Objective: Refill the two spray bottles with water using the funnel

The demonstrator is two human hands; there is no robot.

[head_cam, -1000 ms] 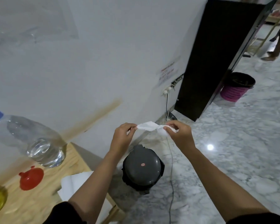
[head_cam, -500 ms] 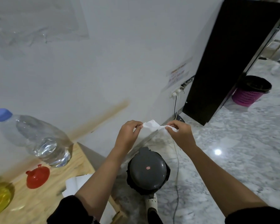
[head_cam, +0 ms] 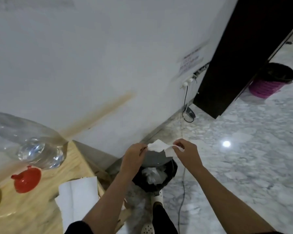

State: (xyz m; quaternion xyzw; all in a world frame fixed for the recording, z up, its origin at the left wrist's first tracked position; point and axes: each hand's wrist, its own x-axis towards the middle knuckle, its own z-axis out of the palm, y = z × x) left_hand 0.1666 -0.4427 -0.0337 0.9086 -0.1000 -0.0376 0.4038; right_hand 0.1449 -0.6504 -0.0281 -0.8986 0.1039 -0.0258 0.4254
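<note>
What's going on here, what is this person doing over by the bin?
A person pinches a crumpled white tissue between the left hand and the right hand, holding it just above a black pedal bin whose grey lid is up. A foot in a white clog is at the bin's base, so the tissue looks about to be dropped in. On the wooden table to the left, the red funnel sits by a large water bottle, both untouched.

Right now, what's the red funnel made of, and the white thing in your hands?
The red funnel is probably plastic: smooth, evenly coloured. The white piece looks like tissue paper: matte, thin, crumpled where the left hand and right hand pinch it.
</note>
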